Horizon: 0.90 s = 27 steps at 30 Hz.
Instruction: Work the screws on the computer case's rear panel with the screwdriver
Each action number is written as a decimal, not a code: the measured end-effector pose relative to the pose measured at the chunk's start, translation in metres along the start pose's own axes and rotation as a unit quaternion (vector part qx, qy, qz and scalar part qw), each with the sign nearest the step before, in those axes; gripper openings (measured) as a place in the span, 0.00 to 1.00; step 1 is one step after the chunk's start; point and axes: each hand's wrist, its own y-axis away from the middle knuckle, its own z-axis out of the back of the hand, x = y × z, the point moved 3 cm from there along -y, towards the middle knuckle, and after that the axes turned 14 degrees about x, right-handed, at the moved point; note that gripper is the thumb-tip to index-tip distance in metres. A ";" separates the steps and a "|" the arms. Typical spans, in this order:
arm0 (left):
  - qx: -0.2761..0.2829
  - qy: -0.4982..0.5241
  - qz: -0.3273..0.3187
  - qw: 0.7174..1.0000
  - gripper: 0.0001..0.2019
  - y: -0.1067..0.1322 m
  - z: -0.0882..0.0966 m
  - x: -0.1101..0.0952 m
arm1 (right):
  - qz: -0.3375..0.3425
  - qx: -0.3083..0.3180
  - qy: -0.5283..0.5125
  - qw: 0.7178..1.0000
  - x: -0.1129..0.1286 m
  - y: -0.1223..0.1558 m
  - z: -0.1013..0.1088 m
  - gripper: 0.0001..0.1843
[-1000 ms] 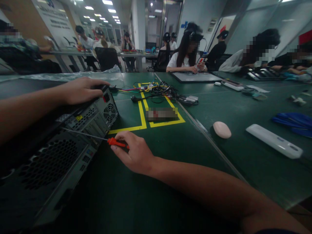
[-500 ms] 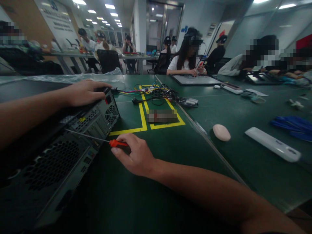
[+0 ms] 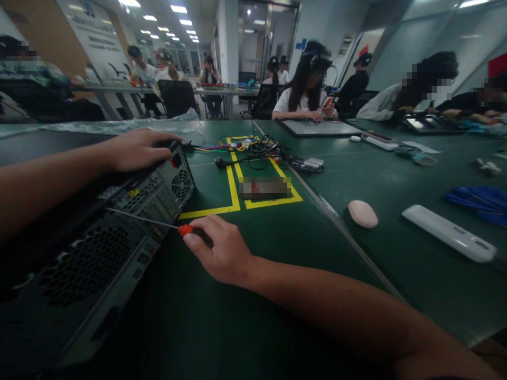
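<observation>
A black computer case (image 3: 89,258) lies at the left, its metal back panel with vent holes and ports facing me. On its upper edge rests my left hand (image 3: 138,149), the fingers stretched out flat along the top. My right hand (image 3: 224,248) is closed around the orange and dark handle of a screwdriver (image 3: 184,229). The long thin shaft runs leftward to the back panel near its upper edge. The tip meets the panel there, but I cannot make out a screw. A round fan grille (image 3: 181,183) shows at the panel's far end.
Tangled cables (image 3: 273,150) and a blurred-out object (image 3: 265,188) lie within yellow tape (image 3: 273,202) on the green table. To the right are a pinkish mouse (image 3: 363,214), a white elongated device (image 3: 449,232) and blue material (image 3: 477,203). A person (image 3: 304,100) works across the table.
My right hand's fingers have shifted slightly and the screwdriver's handle has turned, showing more of its dark side. My left hand stays on the case. The view has shifted a little.
</observation>
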 end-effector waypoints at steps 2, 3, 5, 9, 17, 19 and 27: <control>0.003 -0.002 -0.003 1.000 0.41 0.000 0.000 -0.001 | -0.006 0.009 0.004 1.000 0.001 0.000 0.000 0.17; 0.005 -0.001 -0.005 1.000 0.41 0.000 0.000 -0.001 | -0.008 0.011 0.000 1.000 0.002 0.000 0.000 0.16; 0.009 0.001 -0.008 1.000 0.41 0.000 0.000 0.000 | -0.015 0.006 -0.014 1.000 0.002 0.000 0.000 0.16; 0.000 -0.003 -0.004 1.000 0.41 0.000 -0.001 0.002 | -0.013 -0.013 -0.027 0.999 0.000 0.002 -0.002 0.20; 0.000 -0.012 -0.008 1.000 0.41 0.000 -0.002 0.002 | 0.015 -0.016 -0.013 1.000 -0.004 0.001 -0.004 0.12; -0.002 -0.015 0.000 1.000 0.42 0.000 -0.002 0.003 | 0.020 -0.018 -0.016 1.000 -0.003 0.001 -0.004 0.12; 0.005 -0.012 0.004 1.000 0.41 -0.002 -0.002 0.006 | 0.019 -0.011 -0.020 1.000 -0.002 0.002 -0.003 0.12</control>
